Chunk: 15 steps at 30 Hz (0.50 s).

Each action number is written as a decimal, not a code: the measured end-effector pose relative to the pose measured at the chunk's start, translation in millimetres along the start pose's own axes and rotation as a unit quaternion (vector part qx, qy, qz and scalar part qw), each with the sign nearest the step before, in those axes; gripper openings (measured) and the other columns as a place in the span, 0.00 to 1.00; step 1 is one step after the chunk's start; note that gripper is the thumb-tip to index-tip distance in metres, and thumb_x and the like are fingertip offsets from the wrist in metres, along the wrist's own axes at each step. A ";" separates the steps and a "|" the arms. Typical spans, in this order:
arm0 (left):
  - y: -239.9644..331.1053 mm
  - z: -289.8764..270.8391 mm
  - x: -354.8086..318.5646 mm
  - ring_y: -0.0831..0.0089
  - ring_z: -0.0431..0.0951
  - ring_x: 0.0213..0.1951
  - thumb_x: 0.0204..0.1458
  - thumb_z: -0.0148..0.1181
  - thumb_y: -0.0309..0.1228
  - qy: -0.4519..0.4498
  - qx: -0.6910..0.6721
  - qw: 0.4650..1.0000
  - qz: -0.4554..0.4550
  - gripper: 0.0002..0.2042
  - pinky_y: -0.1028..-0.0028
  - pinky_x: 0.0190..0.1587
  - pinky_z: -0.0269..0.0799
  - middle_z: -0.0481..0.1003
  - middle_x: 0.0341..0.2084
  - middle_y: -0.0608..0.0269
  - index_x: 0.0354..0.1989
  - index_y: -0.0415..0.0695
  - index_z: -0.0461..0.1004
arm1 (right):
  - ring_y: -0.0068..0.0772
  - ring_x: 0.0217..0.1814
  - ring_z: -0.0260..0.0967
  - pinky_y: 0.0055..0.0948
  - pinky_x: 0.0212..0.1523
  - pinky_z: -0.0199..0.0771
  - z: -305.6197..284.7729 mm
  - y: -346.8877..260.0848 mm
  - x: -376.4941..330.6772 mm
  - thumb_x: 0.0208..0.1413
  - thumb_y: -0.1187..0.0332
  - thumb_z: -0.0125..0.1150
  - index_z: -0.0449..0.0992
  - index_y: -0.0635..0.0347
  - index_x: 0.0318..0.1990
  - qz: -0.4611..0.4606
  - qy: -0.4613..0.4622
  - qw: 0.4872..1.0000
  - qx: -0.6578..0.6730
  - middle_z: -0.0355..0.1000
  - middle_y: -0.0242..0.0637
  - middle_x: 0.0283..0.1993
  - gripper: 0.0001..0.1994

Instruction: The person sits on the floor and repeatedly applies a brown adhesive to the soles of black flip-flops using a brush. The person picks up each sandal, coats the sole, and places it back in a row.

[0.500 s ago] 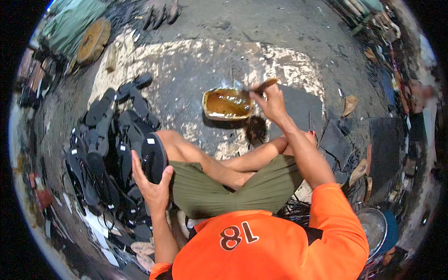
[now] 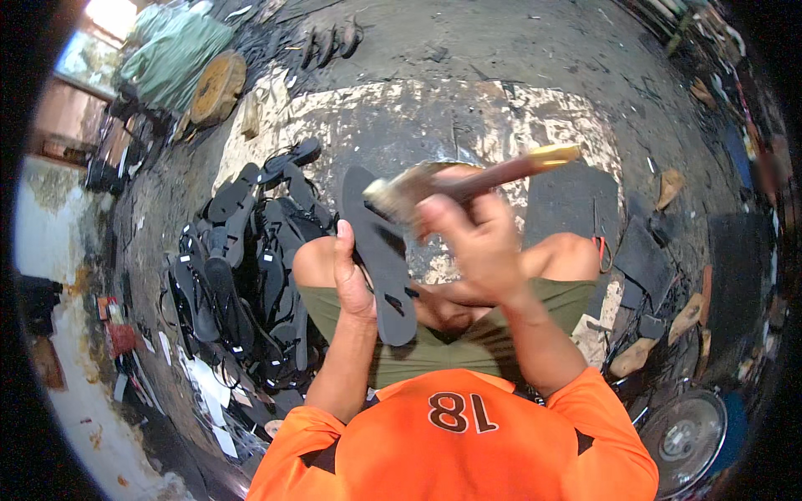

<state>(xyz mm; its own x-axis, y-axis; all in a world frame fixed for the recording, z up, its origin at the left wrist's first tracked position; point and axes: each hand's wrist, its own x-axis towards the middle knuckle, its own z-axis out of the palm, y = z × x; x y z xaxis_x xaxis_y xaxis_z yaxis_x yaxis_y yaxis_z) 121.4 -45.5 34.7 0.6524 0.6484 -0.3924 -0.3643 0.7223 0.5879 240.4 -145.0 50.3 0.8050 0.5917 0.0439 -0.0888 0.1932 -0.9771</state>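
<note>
The left hand (image 2: 355, 284) grips a dark grey sandal sole (image 2: 388, 280), thumb along its left edge, the other fingers largely hidden behind it. The right hand (image 2: 480, 250) is closed around a tool (image 2: 501, 177) with a brown, wood-like handle tipped in yellow; its pale head is too blurred to tell a hammer from a brush. That head is at the sole's upper part, whether touching I cannot tell; the step in hand looks like work on this sole, and the pose seems to call for a steady left grip. The sole is long, flat and round-ended, matte like foam rubber, with black strap ends near its lower end. It is held tilted over the lap, in ribbed-looking green shorts (image 2: 547, 305), its upper end seen against a flaking, dark-and-cream sheet (image 2: 564, 108) on the floor. Along the sheet's left edge lies a heap of black sandals (image 2: 225, 296) with small white labels; by its right edge, red-handled scissors (image 2: 601, 253); beyond its far left corner, a round, rough wooden block (image 2: 219, 86).
</note>
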 end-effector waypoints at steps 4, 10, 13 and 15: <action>-32.4 -18.9 -21.9 0.64 0.79 0.42 0.62 0.44 0.58 -0.082 0.035 0.996 -0.020 0.31 0.65 0.46 0.76 0.77 0.44 0.57 0.57 0.42 0.69 | 0.21 0.44 0.72 0.24 0.46 0.72 -0.3 13.1 11.5 0.60 0.68 0.63 0.72 0.66 0.51 -0.057 0.041 0.986 -0.150 0.76 0.35 0.40 0.15; -32.4 -12.7 -17.5 0.69 0.78 0.43 0.61 0.45 0.59 -0.127 -0.039 0.990 -0.036 0.30 0.70 0.46 0.76 0.77 0.44 0.61 0.55 0.44 0.70 | 0.23 0.47 0.71 0.25 0.49 0.71 -10.7 -0.5 7.7 0.61 0.69 0.62 0.72 0.63 0.53 -0.103 0.065 0.990 -0.072 0.74 0.35 0.46 0.15; -35.1 -7.0 -6.6 0.63 0.74 0.53 0.64 0.40 0.58 -0.158 -0.175 0.970 -0.060 0.30 0.64 0.59 0.68 0.73 0.55 0.58 0.59 0.45 0.68 | 0.44 0.50 0.72 0.37 0.51 0.71 -2.7 4.0 0.3 0.58 0.66 0.63 0.74 0.62 0.49 -0.129 -0.025 0.977 -0.167 0.73 0.44 0.47 0.14; -33.1 0.9 -7.6 0.62 0.73 0.54 0.63 0.40 0.59 -0.161 -0.151 0.975 -0.033 0.31 0.63 0.61 0.66 0.73 0.55 0.57 0.59 0.44 0.68 | 0.47 0.53 0.71 0.39 0.54 0.70 -5.2 -4.8 -18.3 0.57 0.67 0.63 0.75 0.62 0.48 -0.164 -0.056 0.957 -0.233 0.73 0.47 0.49 0.14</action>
<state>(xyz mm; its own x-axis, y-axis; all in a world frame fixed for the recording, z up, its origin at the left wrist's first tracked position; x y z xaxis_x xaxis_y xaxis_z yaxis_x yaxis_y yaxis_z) 129.1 -74.6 19.0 0.8379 0.5244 -0.1514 -0.4618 0.8289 0.3156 229.1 -160.8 53.1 0.6744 0.6445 0.3602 0.4503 0.0275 -0.8924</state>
